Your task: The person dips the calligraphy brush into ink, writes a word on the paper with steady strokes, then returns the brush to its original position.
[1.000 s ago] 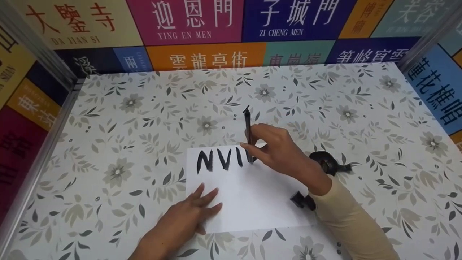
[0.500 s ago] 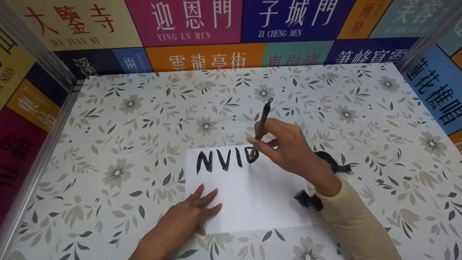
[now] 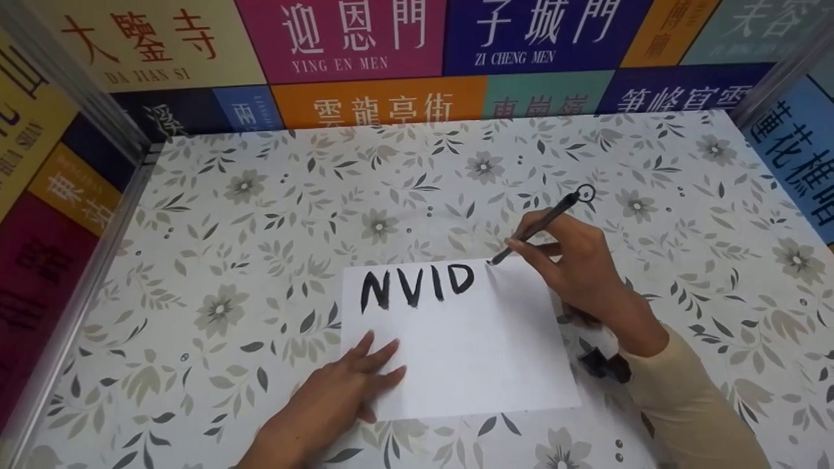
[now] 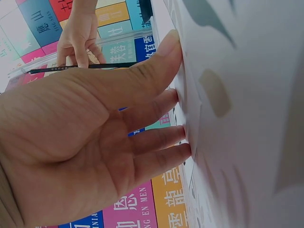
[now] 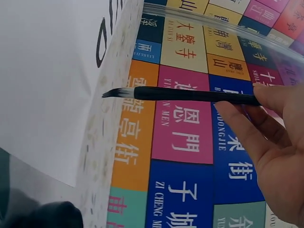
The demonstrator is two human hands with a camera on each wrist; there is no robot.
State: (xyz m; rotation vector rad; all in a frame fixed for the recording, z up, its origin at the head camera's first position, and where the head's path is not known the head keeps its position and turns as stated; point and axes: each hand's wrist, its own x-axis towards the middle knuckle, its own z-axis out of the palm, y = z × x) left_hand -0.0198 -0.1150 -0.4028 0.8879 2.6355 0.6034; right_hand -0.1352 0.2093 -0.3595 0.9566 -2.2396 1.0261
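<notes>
My right hand (image 3: 580,260) pinches a black ink brush (image 3: 537,227) between thumb and fingers. Its handle leans up to the right, with a loop at the end. The dark-tipped bristles (image 5: 116,93) point at the upper edge of a white paper sheet (image 3: 469,358); whether they touch it I cannot tell. Bold black letters reading "NVID" (image 3: 417,286) run along the sheet's top left. My left hand (image 3: 339,384) rests with spread fingers on the sheet's lower left edge. In the left wrist view, the left fingertips (image 4: 183,133) press down at the paper.
Right of the sheet, a small black object (image 3: 606,365) lies beside my right forearm. A dark dish (image 3: 576,315) is mostly hidden under the right wrist. The table (image 3: 313,195) has a floral cover, with colourful lettered panels (image 3: 378,98) standing behind and at both sides.
The curve of the letter D has been drawn whole. My right hand has then moved right, off the letter, and the brush tilts further right. The left hand stays in place.
</notes>
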